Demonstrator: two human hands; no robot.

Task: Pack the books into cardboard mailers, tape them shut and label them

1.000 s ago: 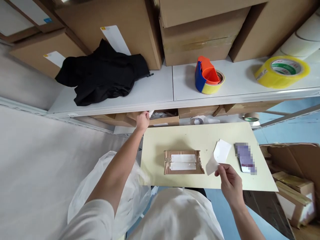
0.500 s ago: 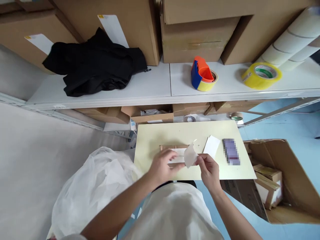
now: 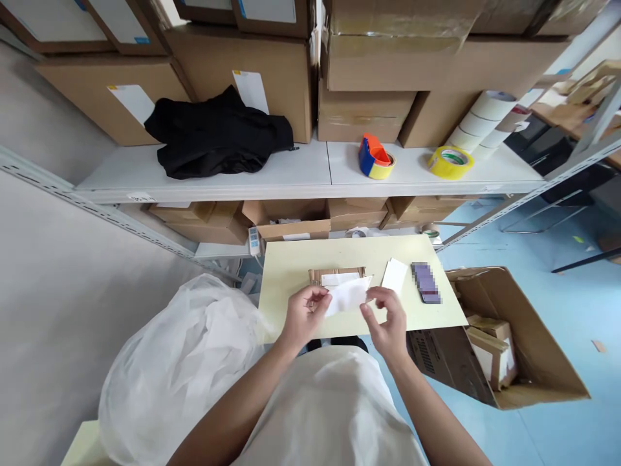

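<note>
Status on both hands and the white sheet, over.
Left hand pinching white sheet at left end. Right hand at its right end, grip unclear. Sheet partly hides small carton from view.

Up on the shelf [image 3: 305, 171] I see blk garment [image 3: 218, 139] L, tape dispenser [image 3: 372, 158] approx mid, yellow tape roll [image 3: 440, 167] R w/ white rolls [image 3: 480, 122] just beside; brown cartons [image 3: 369, 71] stacked behind.

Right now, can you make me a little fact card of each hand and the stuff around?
Left hand: holds one end of a white sheet
Right hand: at the sheet's other end; grip unclear
Table: cardboard package, partly hidden by the sheet; white papers; blurred purple item
Shelf: black garment, tape dispenser, yellow tape roll
Right of table: open carton, boxes inside
</note>
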